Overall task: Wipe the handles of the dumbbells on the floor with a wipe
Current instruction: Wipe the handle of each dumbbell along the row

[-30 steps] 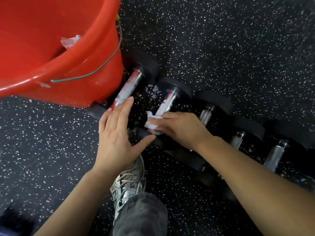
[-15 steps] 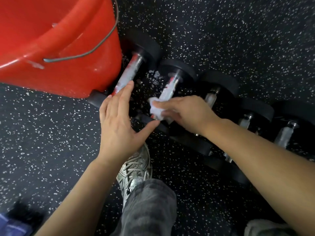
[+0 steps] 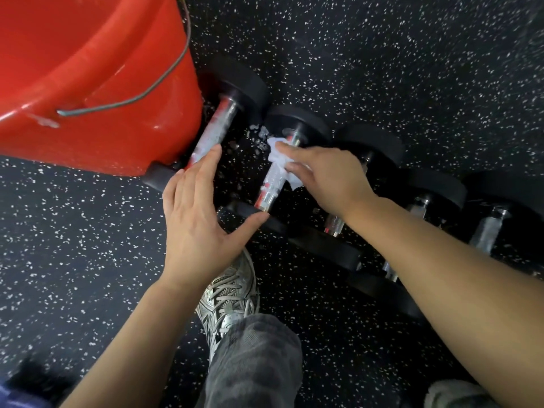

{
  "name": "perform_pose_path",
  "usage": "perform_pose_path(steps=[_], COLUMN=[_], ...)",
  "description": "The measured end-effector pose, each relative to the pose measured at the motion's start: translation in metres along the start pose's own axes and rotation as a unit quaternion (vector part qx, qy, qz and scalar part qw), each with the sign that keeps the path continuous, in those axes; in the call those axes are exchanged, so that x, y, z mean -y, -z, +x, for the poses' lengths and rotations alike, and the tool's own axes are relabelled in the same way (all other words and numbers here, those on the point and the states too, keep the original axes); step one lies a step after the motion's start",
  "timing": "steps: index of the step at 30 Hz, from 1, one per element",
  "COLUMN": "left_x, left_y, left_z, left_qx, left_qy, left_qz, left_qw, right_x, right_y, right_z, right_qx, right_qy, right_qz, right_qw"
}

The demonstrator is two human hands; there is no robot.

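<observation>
Several black dumbbells with chrome handles lie side by side on the speckled floor. My right hand [image 3: 325, 175] presses a crumpled white wipe [image 3: 279, 157] onto the upper part of the second dumbbell's handle [image 3: 272, 187]. My left hand [image 3: 195, 219] lies flat with fingers spread between the first dumbbell's handle [image 3: 213, 134] and the second one; its thumb touches the second dumbbell's near black end. The further dumbbells [image 3: 485, 231] to the right are partly hidden behind my right forearm.
A large red bucket [image 3: 97, 83] with a wire handle stands at the upper left, touching the first dumbbell. My grey sneaker [image 3: 229, 298] and grey trouser leg are just below the hands. Small white scraps lie on the floor between the first two dumbbells.
My right hand has slid the wipe up the second dumbbell's handle, from its near end toward its far end. My left hand has stayed in the same place.
</observation>
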State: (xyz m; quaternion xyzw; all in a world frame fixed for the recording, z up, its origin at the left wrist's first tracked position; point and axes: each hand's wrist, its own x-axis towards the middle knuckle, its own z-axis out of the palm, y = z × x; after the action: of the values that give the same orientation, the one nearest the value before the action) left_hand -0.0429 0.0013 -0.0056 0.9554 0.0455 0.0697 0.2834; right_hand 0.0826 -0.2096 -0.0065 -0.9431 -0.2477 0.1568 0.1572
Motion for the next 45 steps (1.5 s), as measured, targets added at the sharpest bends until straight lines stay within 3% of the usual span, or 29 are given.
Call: perform_pose_path(steps=[3, 6, 9, 11, 13, 16, 20, 24, 26, 28, 30, 33, 36, 40, 43, 45], left_x=[-0.001, -0.002, -0.001, -0.001, -0.002, -0.002, -0.001, -0.001, -0.002, -0.003, -0.003, -0.002, -0.002, -0.004, -0.004, -0.005], left_y=[-0.001, -0.001, -0.001, -0.001, -0.001, -0.001, -0.001, -0.001, -0.001, -0.001, 0.0, 0.001, 0.0, -0.001, 0.0, 0.001], left_z=[-0.001, 0.0, 0.0, 0.0, 0.0, 0.0, 0.0, 0.0, 0.0, 0.001, 0.001, 0.002, 0.001, 0.001, 0.001, 0.001], left_qx=[-0.007, -0.011, -0.006, -0.005, -0.007, -0.007, -0.007, -0.009, -0.008, -0.008, -0.009, -0.009, -0.011, -0.012, -0.007, -0.007], left_qy=[-0.001, 0.0, 0.0, 0.0, 0.001, 0.001, 0.002, 0.003, 0.004, 0.006, 0.007, 0.005, 0.007, 0.006, 0.009, 0.01], left_qz=[0.001, -0.006, -0.004, -0.003, 0.0, 0.0, -0.005, -0.008, -0.011, -0.015, -0.016, -0.015, -0.014, -0.015, -0.016, -0.016], left_qw=[1.0, 1.0, 1.0, 1.0, 1.0, 1.0, 1.0, 1.0, 1.0, 1.0, 1.0, 1.0, 1.0, 1.0, 1.0, 1.0], right_x=[0.012, 0.02, 0.018, 0.01, 0.003, 0.003, 0.008, 0.019, 0.02, 0.011, 0.003, 0.001, 0.011, 0.02, 0.014, 0.004], right_y=[-0.004, -0.008, 0.0, 0.006, 0.007, 0.001, 0.001, -0.008, -0.003, 0.004, 0.008, 0.001, -0.007, -0.01, -0.001, 0.002], right_z=[-0.011, -0.01, -0.002, 0.002, 0.008, 0.008, -0.006, -0.007, -0.004, 0.001, 0.009, 0.007, -0.011, -0.012, -0.002, 0.005], right_qx=[0.066, 0.143, 0.084, 0.001, -0.023, 0.014, 0.064, 0.15, 0.116, 0.016, -0.033, -0.008, 0.043, 0.103, 0.01, -0.057], right_qy=[0.041, 0.08, 0.088, 0.046, 0.009, 0.006, 0.043, 0.093, 0.091, 0.052, 0.005, -0.006, 0.05, 0.108, 0.062, 0.02], right_qz=[0.048, 0.002, 0.004, 0.028, -0.005, -0.016, 0.053, 0.027, 0.05, 0.064, 0.01, 0.002, 0.086, 0.056, 0.133, 0.077], right_qw=[0.996, 0.986, 0.993, 0.999, 1.0, 1.0, 0.996, 0.984, 0.988, 0.996, 0.999, 1.0, 0.994, 0.987, 0.989, 0.995])
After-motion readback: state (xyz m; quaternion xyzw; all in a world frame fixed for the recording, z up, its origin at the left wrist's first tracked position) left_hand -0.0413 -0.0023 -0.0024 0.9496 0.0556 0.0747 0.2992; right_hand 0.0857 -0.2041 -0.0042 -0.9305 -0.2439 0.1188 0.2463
